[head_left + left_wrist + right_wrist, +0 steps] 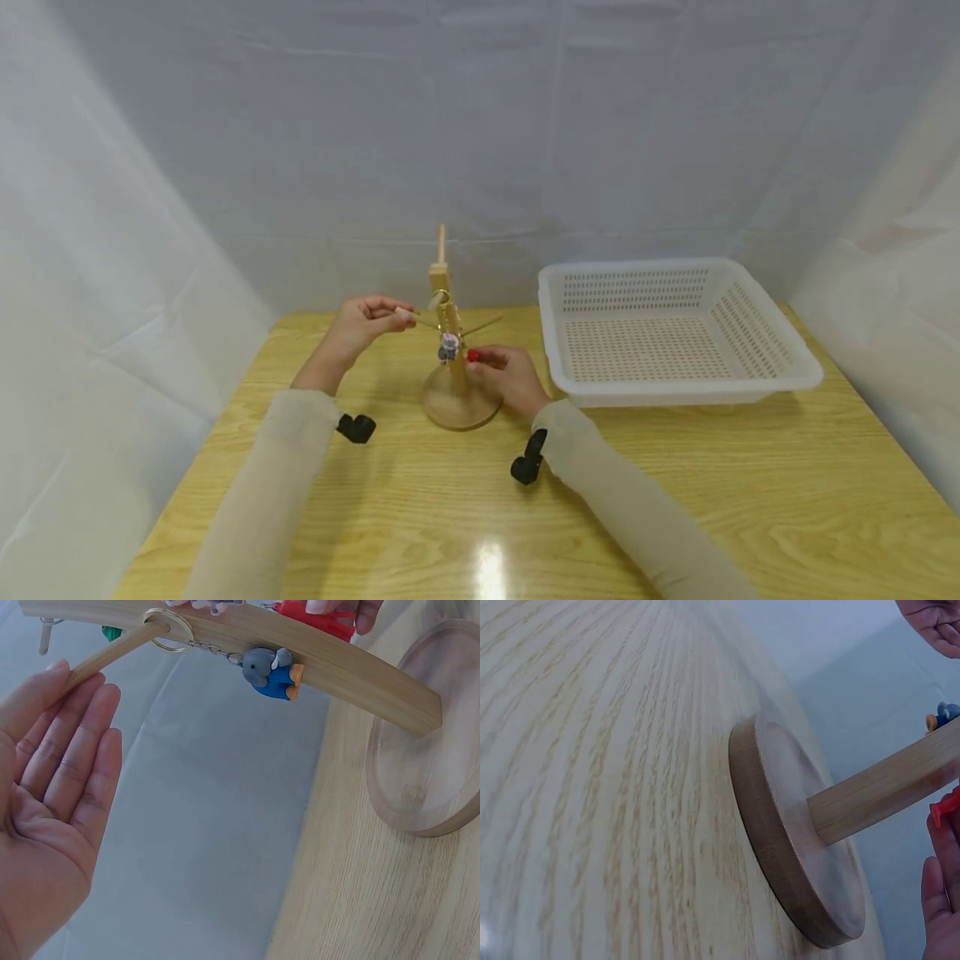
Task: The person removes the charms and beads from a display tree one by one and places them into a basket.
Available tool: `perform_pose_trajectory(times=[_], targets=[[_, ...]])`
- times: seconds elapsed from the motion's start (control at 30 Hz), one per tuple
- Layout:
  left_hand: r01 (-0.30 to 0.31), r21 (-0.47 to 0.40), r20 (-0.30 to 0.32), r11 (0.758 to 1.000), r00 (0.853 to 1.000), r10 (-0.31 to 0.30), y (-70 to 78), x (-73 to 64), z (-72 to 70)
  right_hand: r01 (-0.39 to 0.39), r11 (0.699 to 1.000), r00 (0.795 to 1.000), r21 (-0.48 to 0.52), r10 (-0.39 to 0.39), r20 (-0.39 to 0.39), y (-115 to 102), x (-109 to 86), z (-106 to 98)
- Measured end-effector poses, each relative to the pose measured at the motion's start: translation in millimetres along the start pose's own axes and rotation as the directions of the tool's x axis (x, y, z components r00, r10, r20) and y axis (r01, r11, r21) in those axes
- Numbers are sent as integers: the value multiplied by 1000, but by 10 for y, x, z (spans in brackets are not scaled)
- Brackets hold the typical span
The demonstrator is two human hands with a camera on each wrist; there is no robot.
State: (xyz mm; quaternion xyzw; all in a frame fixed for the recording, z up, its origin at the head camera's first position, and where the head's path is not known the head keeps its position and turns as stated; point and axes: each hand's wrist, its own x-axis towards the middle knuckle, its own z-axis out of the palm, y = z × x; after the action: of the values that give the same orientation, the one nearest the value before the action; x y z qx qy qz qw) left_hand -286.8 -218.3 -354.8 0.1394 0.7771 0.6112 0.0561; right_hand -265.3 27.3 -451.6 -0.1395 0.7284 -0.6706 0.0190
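Note:
A wooden peg stand with a round base (pixel 461 408) and a curved post (pixel 360 675) stands upright on the table. My left hand (pixel 366 323) pinches the tip of a left-side peg (pixel 112 656) between thumb and forefinger, the other fingers extended. A ring on that peg carries an elephant keychain (pixel 274 675) with blue clothes. On the post's right side, my right hand (pixel 513 375) pinches a red keychain charm (pixel 472 356); its shape is partly hidden by the fingers. A pink and grey charm (pixel 449 342) hangs at the front of the post.
A white perforated plastic basket (pixel 678 387) sits on the table right of the stand. Part of a green charm (pixel 112 633) shows behind the peg. White sheeting (pixel 495 150) encloses the wooden table (pixel 420 508) at the back and sides.

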Motion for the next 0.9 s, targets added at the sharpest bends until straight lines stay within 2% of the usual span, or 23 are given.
perform_pose_trajectory(times=[0.17, 0.23, 0.53, 0.7, 0.9], targets=[[3, -5, 3, 1000, 1000, -3, -13, 11, -12, 1, 1000, 999, 13, 0, -39, -39, -9, -29], [3, -6, 3, 1000, 1000, -3, -19, 13, -14, 8, 1000, 998, 30, -6, -67, 22, 20, -29], [-5, -10, 3, 1000, 1000, 5, -24, 12, -1, 27, 999, 988, 41, -21, -151, -106, -36, -7], [-8, -9, 10, 1000, 1000, 8, -34, 26, -7, 7, 998, 984, 57, 3, -177, -202, -78, 5], [-2, -1, 7, 1000, 1000, 2, -31, 18, -2, -53, 998, 977, 31, 58, -207, -328, -134, -30]])
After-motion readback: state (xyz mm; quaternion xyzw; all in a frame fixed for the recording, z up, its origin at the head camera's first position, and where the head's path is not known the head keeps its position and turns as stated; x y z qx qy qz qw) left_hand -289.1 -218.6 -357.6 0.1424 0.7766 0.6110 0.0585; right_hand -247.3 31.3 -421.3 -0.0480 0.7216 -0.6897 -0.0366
